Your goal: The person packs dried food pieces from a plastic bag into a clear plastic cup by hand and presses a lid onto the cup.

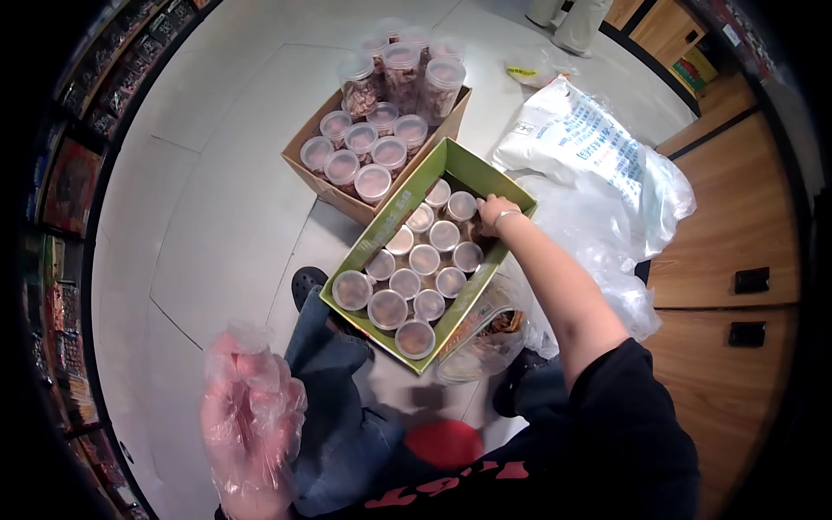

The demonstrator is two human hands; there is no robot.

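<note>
My left hand (251, 420), in a clear crinkled plastic glove, hangs at the lower left with its fingers loosely curled and nothing visible in it. My bare right hand (497, 212) reaches into a green cardboard box (395, 224) along its right wall. Its fingertips bend down beside a clear-lidded jar (462, 205); what they grip is hidden. Several similar jars, such as one in the middle (425, 259) and one at the near corner (415, 339), stand upright in this box.
A brown carton (347, 201) behind holds several filled jars (373, 183), with taller jars (402, 74) at its back. At right lie a white printed sack (572, 139), clear plastic bags (581, 225) and a bag with brown contents (485, 338). Wooden cabinets (728, 234) and shelves (69, 186) flank the floor.
</note>
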